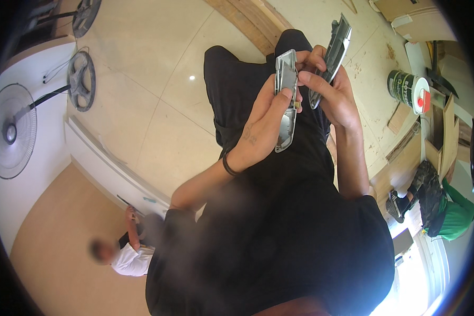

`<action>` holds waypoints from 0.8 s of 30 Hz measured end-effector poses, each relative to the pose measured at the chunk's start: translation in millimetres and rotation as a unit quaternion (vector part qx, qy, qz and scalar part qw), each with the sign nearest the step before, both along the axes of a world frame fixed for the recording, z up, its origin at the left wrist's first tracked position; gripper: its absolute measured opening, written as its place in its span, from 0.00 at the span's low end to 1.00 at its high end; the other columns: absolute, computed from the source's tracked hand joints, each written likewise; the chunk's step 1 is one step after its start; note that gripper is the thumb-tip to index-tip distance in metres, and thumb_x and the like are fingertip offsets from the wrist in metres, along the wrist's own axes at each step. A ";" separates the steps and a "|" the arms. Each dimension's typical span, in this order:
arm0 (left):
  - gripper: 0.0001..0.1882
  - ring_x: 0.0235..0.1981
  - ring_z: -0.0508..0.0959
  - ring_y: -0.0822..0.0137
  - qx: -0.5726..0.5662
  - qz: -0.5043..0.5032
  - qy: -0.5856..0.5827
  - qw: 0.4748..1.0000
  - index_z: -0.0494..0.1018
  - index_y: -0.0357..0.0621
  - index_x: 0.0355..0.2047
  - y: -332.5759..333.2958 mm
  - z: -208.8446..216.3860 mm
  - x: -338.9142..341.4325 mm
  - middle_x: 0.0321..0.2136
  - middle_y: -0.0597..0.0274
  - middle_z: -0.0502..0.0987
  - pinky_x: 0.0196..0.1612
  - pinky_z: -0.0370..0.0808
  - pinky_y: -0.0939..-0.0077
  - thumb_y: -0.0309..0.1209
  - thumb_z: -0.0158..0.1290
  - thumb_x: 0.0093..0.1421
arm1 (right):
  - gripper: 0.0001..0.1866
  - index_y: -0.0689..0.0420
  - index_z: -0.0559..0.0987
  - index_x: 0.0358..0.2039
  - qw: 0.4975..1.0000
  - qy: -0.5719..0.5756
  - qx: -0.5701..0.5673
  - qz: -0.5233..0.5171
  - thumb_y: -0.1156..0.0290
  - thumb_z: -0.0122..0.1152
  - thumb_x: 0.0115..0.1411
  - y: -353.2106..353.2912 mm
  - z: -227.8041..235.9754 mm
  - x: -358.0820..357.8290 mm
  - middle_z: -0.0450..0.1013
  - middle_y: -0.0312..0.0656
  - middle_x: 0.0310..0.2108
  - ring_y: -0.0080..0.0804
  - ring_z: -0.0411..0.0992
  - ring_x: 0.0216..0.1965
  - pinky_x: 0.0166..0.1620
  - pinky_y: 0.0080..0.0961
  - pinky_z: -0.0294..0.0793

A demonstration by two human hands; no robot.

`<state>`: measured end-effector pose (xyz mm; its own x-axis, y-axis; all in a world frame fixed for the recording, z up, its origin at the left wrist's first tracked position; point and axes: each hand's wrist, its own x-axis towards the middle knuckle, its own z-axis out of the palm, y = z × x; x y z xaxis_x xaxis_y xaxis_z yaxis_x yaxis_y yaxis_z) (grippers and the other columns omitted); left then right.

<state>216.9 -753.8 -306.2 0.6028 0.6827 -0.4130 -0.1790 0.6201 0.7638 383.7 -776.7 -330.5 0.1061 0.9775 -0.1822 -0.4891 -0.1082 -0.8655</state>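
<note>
Black shirt (268, 237), nearest my camera: fills the view from the hub down to 6 o'clock; black trousers (229, 79) continue above it, towards 12.

Left hand (263, 118), near 1 o'clock: closed around a silver-grey utility-knife-like casing (286, 73), held lengthwise over the lap. Thumb lies on the upper face, fingers curl behind; I take this as a steadying hold, with the face turned up for viewing. Black wristband (229, 164) on that wrist.

Right hand (339, 100), between 1 and 2 o'clock: gripping a second, narrower grey shell (336, 47), tilted, its darker recessed side partly showing. I judge it tucked among the fingers so that the thumb and forefinger can work at the first casing; whether they touch it, I cannot tell. Hands sit close together above the thighs, probably for support and a short reach between pieces.

Surroundings: timber boards (245, 23) at 12; cardboard (424, 23) towards 2; dark-labelled bucket (403, 88) with a pale lid, just past 2, set on the floor beside the working area; person in green (455, 213) between 3 and 4; person in white (131, 260) between 7 and 8; pedestal fan (10, 131) at 9.
</note>
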 end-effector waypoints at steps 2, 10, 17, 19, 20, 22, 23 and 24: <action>0.17 0.38 0.73 0.72 -0.004 0.003 -0.009 1.000 0.66 0.37 0.55 1.1 -0.1 1.0 0.38 0.61 0.73 0.43 0.72 0.76 0.32 0.41 0.71 | 0.15 0.54 0.61 0.31 1.000 -0.007 0.011 0.003 0.81 0.60 0.60 1.3 1.0 1.2 0.75 0.52 0.46 0.28 0.74 0.42 0.45 0.26 0.75; 0.16 0.38 0.73 0.73 -0.048 0.036 -0.033 0.998 0.66 0.38 0.55 4.3 -1.3 1.8 0.38 0.63 0.73 0.44 0.72 0.76 0.31 0.43 0.71 | 0.18 0.55 0.61 0.31 0.999 -0.037 0.027 -0.011 0.83 0.64 0.57 8.6 4.3 -3.5 0.74 0.47 0.44 0.28 0.74 0.42 0.45 0.26 0.77; 0.16 0.38 0.73 0.75 -0.003 0.039 -0.013 0.999 0.66 0.40 0.56 7.7 -4.3 2.8 0.38 0.66 0.72 0.44 0.72 0.78 0.33 0.46 0.71 | 0.16 0.53 0.61 0.30 0.988 -0.146 -0.048 -0.019 0.82 0.62 0.59 1.1 24.1 -6.7 0.71 0.42 0.41 0.23 0.70 0.41 0.45 0.22 0.71; 0.16 0.38 0.72 0.75 -0.001 0.037 -0.008 0.999 0.65 0.41 0.56 7.5 -4.2 4.5 0.38 0.65 0.72 0.44 0.72 0.79 0.33 0.47 0.71 | 0.17 0.52 0.61 0.30 0.987 -0.153 -0.047 -0.028 0.83 0.61 0.59 -0.4 26.0 -6.9 0.71 0.41 0.40 0.21 0.69 0.39 0.44 0.20 0.70; 0.16 0.39 0.72 0.75 0.004 0.030 0.001 1.000 0.65 0.41 0.56 7.6 -4.0 5.2 0.38 0.65 0.72 0.45 0.71 0.78 0.33 0.46 0.71 | 0.17 0.52 0.61 0.30 0.986 -0.159 -0.051 -0.027 0.84 0.61 0.59 -0.6 26.0 -6.8 0.71 0.41 0.40 0.21 0.69 0.39 0.44 0.20 0.71; 0.17 0.39 0.72 0.74 0.014 0.014 0.019 1.000 0.65 0.41 0.56 9.0 -3.6 6.0 0.39 0.65 0.72 0.46 0.71 0.78 0.34 0.46 0.71 | 0.18 0.52 0.60 0.29 0.984 -0.166 -0.060 -0.019 0.85 0.62 0.59 -0.6 25.0 -5.8 0.71 0.40 0.39 0.20 0.70 0.38 0.43 0.20 0.71; 0.17 0.40 0.72 0.74 -0.008 0.016 0.009 1.000 0.65 0.41 0.56 10.2 -3.1 5.8 0.39 0.64 0.72 0.46 0.71 0.77 0.35 0.46 0.71 | 0.18 0.52 0.60 0.29 0.983 -0.170 -0.059 -0.022 0.85 0.62 0.58 0.4 23.7 -5.3 0.71 0.40 0.39 0.20 0.70 0.37 0.42 0.19 0.72; 0.18 0.40 0.72 0.73 -0.030 0.017 0.000 0.999 0.65 0.41 0.56 11.5 -2.5 5.1 0.39 0.64 0.72 0.47 0.70 0.77 0.36 0.46 0.71 | 0.19 0.52 0.60 0.29 0.983 -0.173 -0.059 -0.025 0.85 0.62 0.58 1.7 22.5 -4.8 0.71 0.40 0.38 0.20 0.70 0.37 0.42 0.19 0.72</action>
